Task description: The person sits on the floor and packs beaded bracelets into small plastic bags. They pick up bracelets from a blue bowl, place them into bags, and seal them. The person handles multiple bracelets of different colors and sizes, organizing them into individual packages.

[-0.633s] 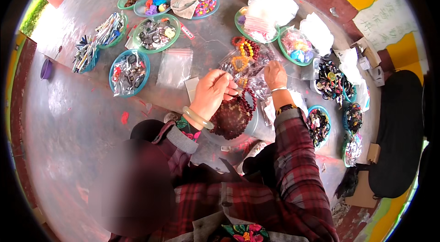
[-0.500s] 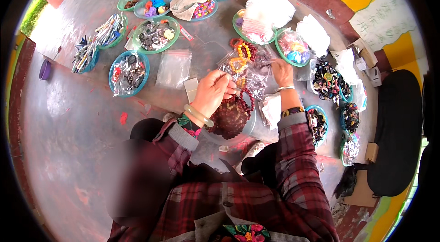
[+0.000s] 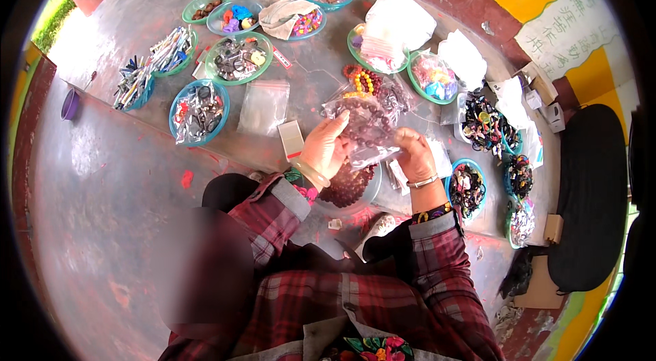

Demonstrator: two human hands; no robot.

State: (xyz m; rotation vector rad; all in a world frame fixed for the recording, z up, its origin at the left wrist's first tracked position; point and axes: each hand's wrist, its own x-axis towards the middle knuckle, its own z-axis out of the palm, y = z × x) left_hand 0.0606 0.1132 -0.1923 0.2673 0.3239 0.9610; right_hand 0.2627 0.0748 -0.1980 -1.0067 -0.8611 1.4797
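Note:
Between my two hands is a clear plastic bag [image 3: 369, 127] with dark red beads showing through it. My left hand [image 3: 326, 147] is closed on the bag's left side, thumb on top. My right hand [image 3: 415, 155] pinches its near right edge. Below them stands a clear bowl [image 3: 372, 191] of dark red bead strings [image 3: 345, 189], partly covered by the bag and my left hand. Just beyond the bag lie yellow bead bracelets [image 3: 363, 82] and more bagged bead strings [image 3: 393, 98].
A pile of clear bags [image 3: 264, 107] and a small box [image 3: 291, 140] lie left of my hands. White packets [image 3: 400, 175] lie to the right. Farther out are basins of small goods [image 3: 238, 59], bundled pens [image 3: 169, 50] and a basin of dark hair ties [image 3: 467, 187].
My right hand has come left and nearer, from the bagged strings to the bag's edge. My left hand has shifted slightly right and nearer. The dark red beads now show inside the bag.

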